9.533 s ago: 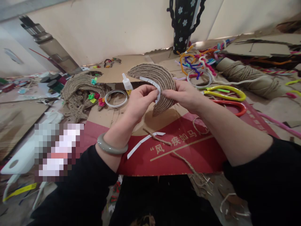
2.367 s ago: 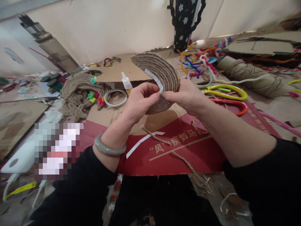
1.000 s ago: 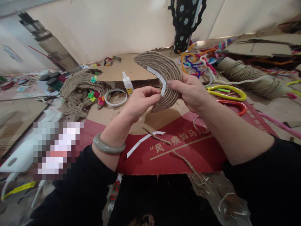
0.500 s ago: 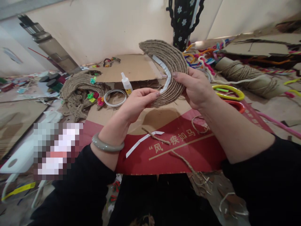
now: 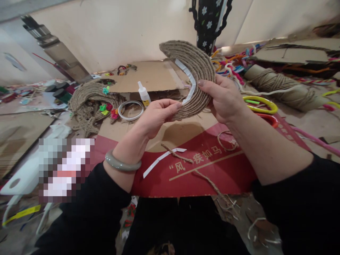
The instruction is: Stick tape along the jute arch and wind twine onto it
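Observation:
A crescent of coiled twine (image 5: 198,60) is raised above the red and brown cardboard, between both hands. My left hand (image 5: 159,115) pinches its lower tip between thumb and fingers. My right hand (image 5: 225,97) grips the outer curve, thumb on the near face and fingers hidden behind. Along the inner curve runs a white strip (image 5: 190,78), bent to follow the edge. Another white strip (image 5: 156,163) lies on the cardboard, crossed by a short piece of twine (image 5: 176,154).
Behind my left hand stand a glue bottle (image 5: 144,95) and a roll of clear tape (image 5: 130,110). A decorated twine crescent (image 5: 87,94) lies to the left. On the right are a twine spool (image 5: 273,85) and yellow-handled scissors (image 5: 261,103). A flowered black vase-like object (image 5: 208,26) stands behind.
The twine crescent and my right hand have shifted slightly up and right in the view. Both hands keep their hold, and the white strip stays along the inner curve.

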A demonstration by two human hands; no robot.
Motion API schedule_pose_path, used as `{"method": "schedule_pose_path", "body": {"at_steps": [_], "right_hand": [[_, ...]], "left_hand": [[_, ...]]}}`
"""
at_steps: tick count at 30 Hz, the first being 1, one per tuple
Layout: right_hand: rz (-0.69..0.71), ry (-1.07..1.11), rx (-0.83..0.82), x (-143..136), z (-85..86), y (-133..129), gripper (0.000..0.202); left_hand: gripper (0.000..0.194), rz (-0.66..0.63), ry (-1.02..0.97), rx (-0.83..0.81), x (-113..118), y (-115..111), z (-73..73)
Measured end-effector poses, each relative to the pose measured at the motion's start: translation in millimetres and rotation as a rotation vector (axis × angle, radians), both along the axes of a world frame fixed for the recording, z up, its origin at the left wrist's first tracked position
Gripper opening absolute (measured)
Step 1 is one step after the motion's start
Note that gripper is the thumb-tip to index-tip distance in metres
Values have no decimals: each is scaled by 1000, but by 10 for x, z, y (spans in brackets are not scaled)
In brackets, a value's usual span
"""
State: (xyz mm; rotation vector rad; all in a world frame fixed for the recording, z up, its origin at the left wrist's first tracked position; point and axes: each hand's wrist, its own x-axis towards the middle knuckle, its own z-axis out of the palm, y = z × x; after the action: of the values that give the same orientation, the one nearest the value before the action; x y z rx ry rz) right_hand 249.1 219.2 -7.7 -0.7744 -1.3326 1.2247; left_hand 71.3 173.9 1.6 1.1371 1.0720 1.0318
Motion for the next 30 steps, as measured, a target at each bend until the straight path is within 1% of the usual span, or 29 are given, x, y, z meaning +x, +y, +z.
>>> {"method": "schedule_pose_path", "body": {"at_steps": [3, 6, 8, 11, 14, 16, 17, 20, 23, 28, 30], "right_hand": [[-4, 9, 12, -5, 15, -7, 7], [-12, -1, -1, -13, 29, -22, 7], [-24, -12, -11, -13, 36, -28, 8], [-38, -17, -6, -6, 47, -26, 13], [-34, -10, 0, -2, 64, -23, 18], [-30, 11, -17, -6, 78, -28, 15], [-29, 23, -29, -11, 83, -32, 13], [-35, 25, -40, -25, 80, -42, 7], [-34, -11, -17, -31, 50, -40, 8], [-40, -20, -4, -18, 43, -26, 10], [-48, -2, -15, -10, 67, -19, 7]], "left_hand": [[12, -3, -14, -25, -2, 1, 5], [14, -5, -9, 16, -7, 3, -5], [13, 2, -4, 18, -3, 0, -3], [12, 10, -14, -26, 11, -11, 25], [22, 7, -4, -48, 24, -20, 53], [30, 4, 14, -35, 27, -21, 48], [31, 3, 19, -24, 28, -21, 39], [23, -2, 12, 25, 26, -16, 1], [15, 5, -1, 60, 28, -12, -16], [13, 17, 13, 48, 20, -8, -8], [19, -8, 17, 52, 4, 0, -20]]}}
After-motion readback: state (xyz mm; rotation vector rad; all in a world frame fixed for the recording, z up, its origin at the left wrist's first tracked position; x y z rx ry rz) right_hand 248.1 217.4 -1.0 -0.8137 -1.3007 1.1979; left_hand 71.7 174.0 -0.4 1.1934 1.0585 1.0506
